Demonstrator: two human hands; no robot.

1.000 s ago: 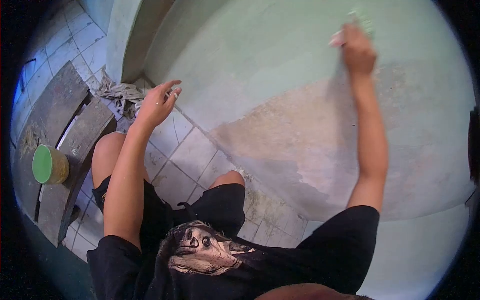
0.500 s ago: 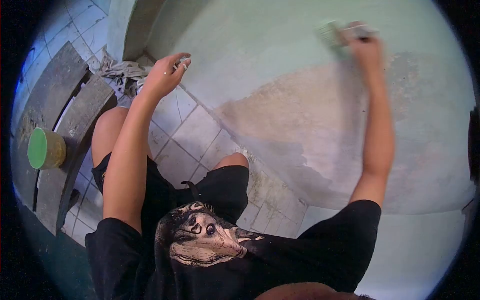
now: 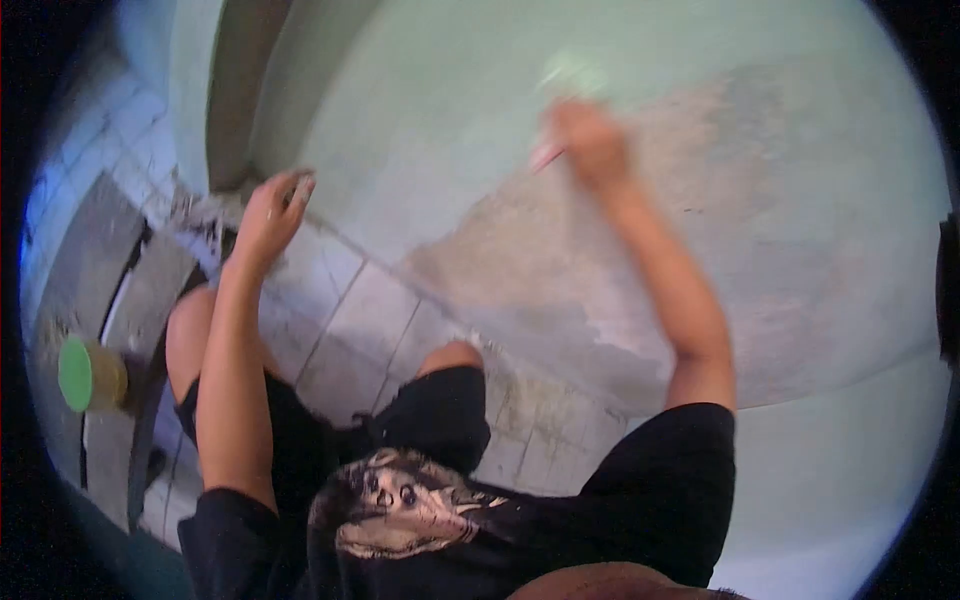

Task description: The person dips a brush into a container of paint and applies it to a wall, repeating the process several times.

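My right hand (image 3: 595,145) is closed around a paintbrush (image 3: 573,75), blurred by motion, with pale green bristles at the wall and a reddish handle end poking out below. Its bristles lie on or close to the pale green wall (image 3: 450,90), just above a bare, brownish-grey patch (image 3: 560,240). My left hand (image 3: 272,215) hovers over the floor near the wall's base, fingers curled in, with whitish marks on them. Whatever it may hold is hidden.
A tub (image 3: 95,375) with a green top surface sits on a worn slatted wooden bench (image 3: 150,310) at left. A crumpled rag (image 3: 200,215) lies by the wall corner. Tiled floor (image 3: 370,315) runs between my legs and the wall.
My right hand has swept the paintbrush leftward and slightly down along the wall. My left hand sits lower and further left in view, and the whole view has shifted a little.
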